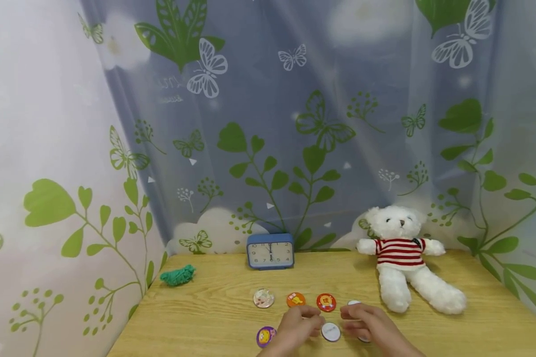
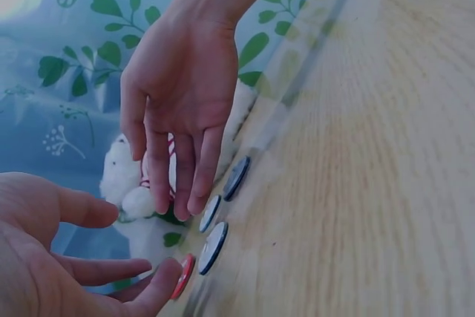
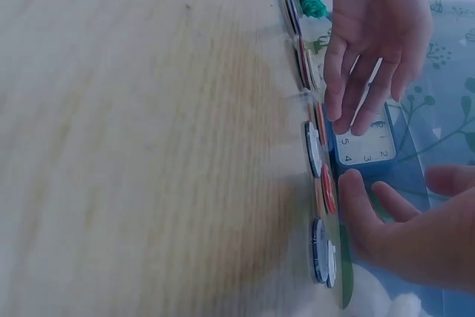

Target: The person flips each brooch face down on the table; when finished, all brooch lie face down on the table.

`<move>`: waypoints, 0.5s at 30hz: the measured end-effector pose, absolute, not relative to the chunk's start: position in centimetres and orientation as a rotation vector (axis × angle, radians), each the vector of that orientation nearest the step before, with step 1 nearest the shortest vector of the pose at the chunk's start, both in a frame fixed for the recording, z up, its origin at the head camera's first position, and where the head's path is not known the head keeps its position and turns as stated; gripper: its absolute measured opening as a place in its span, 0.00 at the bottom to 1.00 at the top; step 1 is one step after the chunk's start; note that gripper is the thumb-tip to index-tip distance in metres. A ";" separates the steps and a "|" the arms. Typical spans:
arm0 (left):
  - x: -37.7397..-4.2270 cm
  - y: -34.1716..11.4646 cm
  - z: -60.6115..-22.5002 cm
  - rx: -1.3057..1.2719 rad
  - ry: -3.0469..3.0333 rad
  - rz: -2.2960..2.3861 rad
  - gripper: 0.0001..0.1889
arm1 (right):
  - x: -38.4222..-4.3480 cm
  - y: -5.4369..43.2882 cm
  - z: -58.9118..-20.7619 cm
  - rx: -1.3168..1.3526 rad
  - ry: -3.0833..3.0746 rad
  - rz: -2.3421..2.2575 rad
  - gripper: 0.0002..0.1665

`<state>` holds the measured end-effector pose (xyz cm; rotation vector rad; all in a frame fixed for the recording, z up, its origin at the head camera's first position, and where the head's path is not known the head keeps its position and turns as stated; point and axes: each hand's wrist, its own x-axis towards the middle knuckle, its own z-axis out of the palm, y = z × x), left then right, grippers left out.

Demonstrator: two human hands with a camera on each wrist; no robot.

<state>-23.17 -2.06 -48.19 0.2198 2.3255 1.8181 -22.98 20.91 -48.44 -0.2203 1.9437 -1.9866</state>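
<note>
My left hand (image 1: 297,327) and right hand (image 1: 370,325) face each other low over the table, palms inward and fingers relaxed. Between them lies a round white badge (image 1: 331,331), with a dark rim in the left wrist view. A red badge (image 1: 326,302) and an orange badge (image 1: 296,299) sit just beyond the fingertips. Left of my left hand is a purple badge (image 1: 264,337) with a yellow figure, partly covered by that hand. Two more white badges (image 1: 354,302) are mostly hidden by my right hand. Neither hand holds anything.
A pale patterned badge (image 1: 263,298) lies left of the orange one. Farther back on the wooden table (image 1: 214,307) stand a blue clock (image 1: 270,252) and a white teddy bear (image 1: 401,258) in a striped shirt. A green bundle (image 1: 177,275) lies at the left edge, before a printed curtain (image 1: 259,109).
</note>
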 end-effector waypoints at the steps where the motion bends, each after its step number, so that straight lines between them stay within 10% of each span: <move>1: -23.3 -2.2 -48.1 0.211 2.328 1.817 0.16 | -23.1 20.9 -48.4 -0.224 1.941 -1.998 0.29; 15: -25.2 -1.9 -47.8 0.195 2.310 1.902 0.17 | -25.2 19.0 -47.7 -0.041 2.025 -2.070 0.32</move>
